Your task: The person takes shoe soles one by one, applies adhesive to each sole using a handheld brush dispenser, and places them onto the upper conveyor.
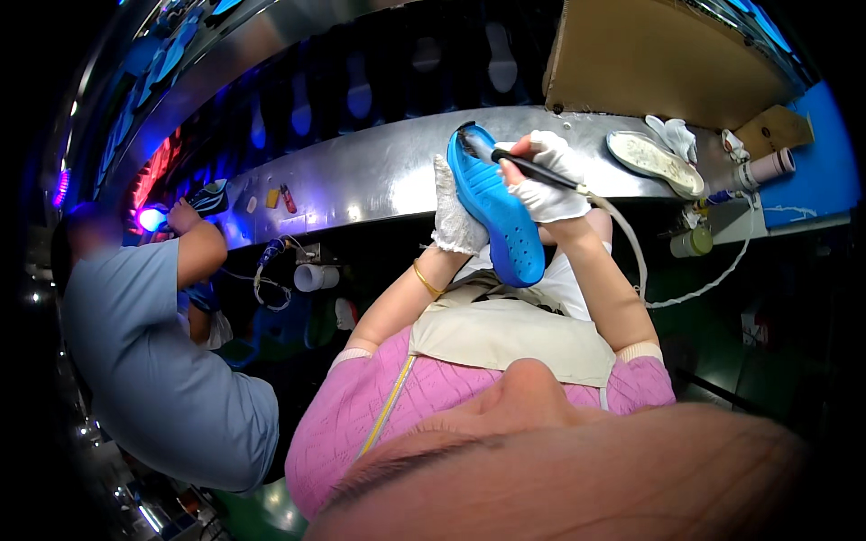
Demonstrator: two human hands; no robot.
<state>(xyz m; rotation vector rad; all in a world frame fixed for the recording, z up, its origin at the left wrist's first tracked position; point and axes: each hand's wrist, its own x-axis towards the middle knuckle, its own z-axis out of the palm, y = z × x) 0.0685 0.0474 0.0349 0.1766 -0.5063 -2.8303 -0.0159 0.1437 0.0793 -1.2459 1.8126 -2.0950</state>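
Observation:
A blue shoe sole [505, 216] with small holes toward its near end slants over the front edge of the metal bench. Gloved in knitted white, my left hand [458, 216] grips it along its left side. My right hand [550, 185], in a white glove with bare fingertips, is closed round a black-handled brush [539, 169] fed by a pale hose [629, 225]. Whitish bristles reach into the far end of the sole, which has a dark edge; exact contact is hard to make out.
A cream-lined sole [656, 162] and crumpled white cloth [672, 135] lie right on the bench [379, 176]. Behind stands a cardboard sheet [658, 59]. Soles line the dark conveyor [397, 63]. A lighter [288, 198] lies left. A co-worker [171, 352] handles a dark sole [209, 197].

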